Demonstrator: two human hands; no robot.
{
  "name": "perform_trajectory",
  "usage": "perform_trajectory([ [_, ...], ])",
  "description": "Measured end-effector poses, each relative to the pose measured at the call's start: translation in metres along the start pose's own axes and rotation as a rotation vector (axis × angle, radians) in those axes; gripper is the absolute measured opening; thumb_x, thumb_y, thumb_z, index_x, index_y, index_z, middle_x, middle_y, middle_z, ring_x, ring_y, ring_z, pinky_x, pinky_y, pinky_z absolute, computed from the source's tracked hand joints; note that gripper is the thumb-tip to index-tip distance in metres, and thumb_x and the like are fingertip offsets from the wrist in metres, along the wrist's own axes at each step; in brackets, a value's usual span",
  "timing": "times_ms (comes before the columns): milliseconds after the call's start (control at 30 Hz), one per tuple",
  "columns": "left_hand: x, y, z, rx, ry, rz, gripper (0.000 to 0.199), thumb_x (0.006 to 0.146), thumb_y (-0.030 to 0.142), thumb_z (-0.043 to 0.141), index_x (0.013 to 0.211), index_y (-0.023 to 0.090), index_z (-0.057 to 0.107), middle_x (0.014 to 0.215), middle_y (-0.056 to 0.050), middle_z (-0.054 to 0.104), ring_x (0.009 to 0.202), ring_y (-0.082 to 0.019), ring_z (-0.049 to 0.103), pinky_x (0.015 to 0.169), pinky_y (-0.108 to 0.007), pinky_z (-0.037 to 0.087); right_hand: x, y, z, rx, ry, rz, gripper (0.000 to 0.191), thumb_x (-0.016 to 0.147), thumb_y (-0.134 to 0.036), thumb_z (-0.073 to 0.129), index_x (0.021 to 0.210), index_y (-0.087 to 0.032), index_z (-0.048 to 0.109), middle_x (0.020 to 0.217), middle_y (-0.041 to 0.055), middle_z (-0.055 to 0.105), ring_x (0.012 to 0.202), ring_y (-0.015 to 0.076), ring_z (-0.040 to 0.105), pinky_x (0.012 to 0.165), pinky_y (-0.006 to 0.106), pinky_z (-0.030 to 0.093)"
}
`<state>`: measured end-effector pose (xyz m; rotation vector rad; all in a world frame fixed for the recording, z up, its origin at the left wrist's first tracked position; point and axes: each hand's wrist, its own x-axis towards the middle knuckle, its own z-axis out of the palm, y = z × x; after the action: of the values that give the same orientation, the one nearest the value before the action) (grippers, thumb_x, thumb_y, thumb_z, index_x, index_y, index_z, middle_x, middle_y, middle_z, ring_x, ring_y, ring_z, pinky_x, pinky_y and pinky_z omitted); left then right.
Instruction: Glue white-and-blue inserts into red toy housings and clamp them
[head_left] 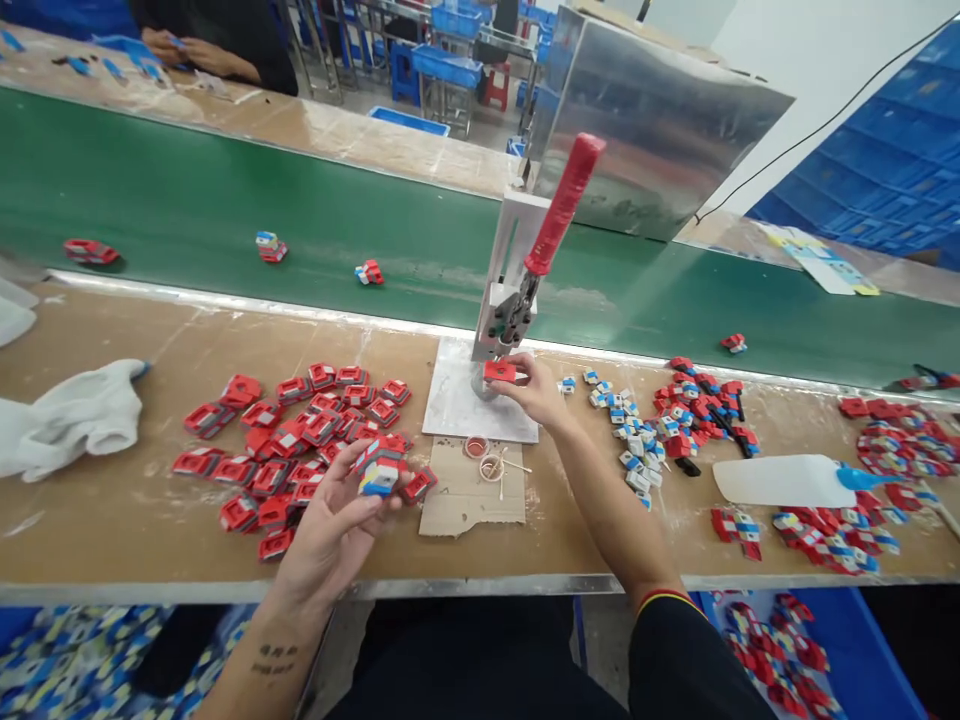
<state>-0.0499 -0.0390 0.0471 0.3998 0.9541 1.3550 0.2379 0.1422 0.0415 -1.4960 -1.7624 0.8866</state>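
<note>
My left hand (346, 515) is closed around a red, white and blue plastic toy part (381, 468), over the near edge of a spread of red and grey parts (289, 435). Between the thumb and fingers of my right hand (538, 392) is a red plastic part (500, 371). That hand is at the foot of a toggle press (510, 310) with a red-wrapped handle (566, 205), above its pale base plate (442, 400). Two small dishes, one with red contents (476, 446), rest on cardboard (450, 500) beside cotton swabs (516, 466).
Behind the bench runs a green conveyor belt (187, 190) carrying a few parts. Small white and blue parts (630, 430) and red clusters (697, 405) lie right, near a squeeze bottle (780, 480). A white glove (82, 415) lies left. Another person's hands (199, 52) are across the belt.
</note>
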Motion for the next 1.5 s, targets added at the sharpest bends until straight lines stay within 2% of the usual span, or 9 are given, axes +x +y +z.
perform_trajectory([
  [133,0.001,0.004,-0.005,0.059,0.084,-0.042,0.067,0.061,0.018,0.104,0.120,0.032,0.075,0.095,0.001,0.082,0.079,-0.017,0.081,0.074,-0.022,0.070,0.027,0.020,-0.071,-0.155,0.010,0.116,0.039,0.082,-0.051,0.078,0.102,-0.020,0.067,0.095,0.0067,0.080,0.084,0.0214,0.074,0.073,0.033,0.058],
  [267,0.014,0.010,0.015,0.046,0.122,0.032,0.062,0.060,0.036,0.108,0.111,0.030,0.073,0.099,-0.001,0.083,0.089,-0.022,0.083,0.076,-0.026,0.071,0.090,0.044,-0.119,-0.422,0.090,0.237,0.031,0.071,-0.035,0.087,0.090,-0.018,0.070,0.096,0.0113,0.078,0.099,0.0285,0.071,0.087,0.036,0.054],
  [367,0.033,0.015,0.035,0.148,0.038,0.100,0.058,0.062,0.043,0.106,0.105,0.026,0.071,0.097,-0.002,0.081,0.087,-0.022,0.081,0.076,-0.030,0.070,0.128,0.051,-0.117,-0.564,0.065,0.270,0.034,0.070,-0.030,0.089,0.095,-0.013,0.075,0.106,0.0195,0.077,0.113,0.0362,0.067,0.096,0.042,0.052],
  [500,0.073,0.020,0.052,0.347,-0.108,0.267,0.054,0.067,0.041,0.104,0.103,0.024,0.067,0.103,-0.002,0.078,0.088,-0.018,0.078,0.082,-0.031,0.068,0.153,0.041,-0.082,-0.685,0.072,0.141,0.060,0.089,-0.042,0.076,0.138,-0.009,0.065,0.152,0.0299,0.058,0.145,0.0469,0.046,0.116,0.059,0.042],
  [567,0.100,0.019,0.059,0.448,-0.195,0.337,0.053,0.067,0.040,0.103,0.100,0.022,0.065,0.106,-0.003,0.077,0.094,-0.020,0.079,0.087,-0.033,0.068,0.160,0.033,-0.056,-0.698,0.023,0.040,0.056,0.097,-0.044,0.070,0.146,-0.019,0.061,0.161,0.0224,0.054,0.150,0.0441,0.042,0.121,0.060,0.040],
  [733,0.164,0.008,0.084,0.485,-0.452,0.390,0.056,0.063,0.039,0.104,0.093,0.020,0.060,0.113,-0.006,0.076,0.102,-0.019,0.077,0.098,-0.036,0.064,0.168,0.034,-0.015,-0.639,-0.093,-0.027,0.040,0.104,-0.044,0.071,0.136,-0.021,0.066,0.143,0.0108,0.067,0.124,0.0266,0.069,0.106,0.051,0.062],
  [1033,0.195,-0.001,0.077,0.427,-0.486,0.274,0.059,0.068,0.045,0.102,0.101,0.021,0.059,0.104,-0.007,0.079,0.094,-0.021,0.076,0.089,-0.039,0.062,0.149,0.039,-0.096,-0.255,0.267,-0.184,0.049,0.109,-0.053,0.043,0.137,-0.018,0.063,0.112,0.0116,0.076,0.092,0.0202,0.071,0.086,0.038,0.062],
  [1233,0.201,-0.004,0.074,0.503,-0.515,0.287,0.049,0.070,0.028,0.099,0.099,0.021,0.060,0.105,-0.006,0.077,0.098,-0.022,0.076,0.087,-0.038,0.063,0.119,-0.024,-0.121,0.250,0.448,-0.673,0.051,0.105,-0.072,0.049,0.132,-0.031,0.062,0.113,0.0075,0.069,0.099,0.0218,0.073,0.083,0.039,0.063],
  [1500,0.196,-0.018,0.095,0.651,-0.621,0.347,0.040,0.074,0.013,0.091,0.098,0.019,0.061,0.115,-0.008,0.075,0.103,-0.024,0.079,0.100,-0.048,0.063,0.075,-0.152,-0.107,0.353,0.401,-0.859,0.060,0.104,-0.083,0.034,0.146,-0.043,0.045,0.145,0.0039,0.057,0.134,0.0249,0.067,0.096,0.040,0.067],
])
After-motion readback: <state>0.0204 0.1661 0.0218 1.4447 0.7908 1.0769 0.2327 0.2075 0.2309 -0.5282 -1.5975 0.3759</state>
